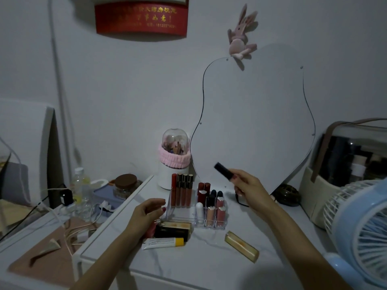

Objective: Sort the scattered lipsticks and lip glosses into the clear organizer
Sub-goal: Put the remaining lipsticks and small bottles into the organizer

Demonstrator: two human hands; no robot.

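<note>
Right hand (244,182) pinches dark lip gloss (225,171), long axis tilted up-left; clear organizer (189,213) lies lower left of it. Left hand (148,212) loosely spread, nearer organizer.

We count four tall lip glosses (181,192) standing in a row at the back left of the clear organizer (180,214), two red lipsticks (204,192) beside them, and five or so shorter tubes (215,208) in the front compartments, though the dim light blurs that count. One dark tube (224,171) is in the right hand (247,185). On the table (209,264) lie two gold boxes (241,246), one dark box (173,232) and one white tube with a yellow cap (163,242). We see two hands.
</note>
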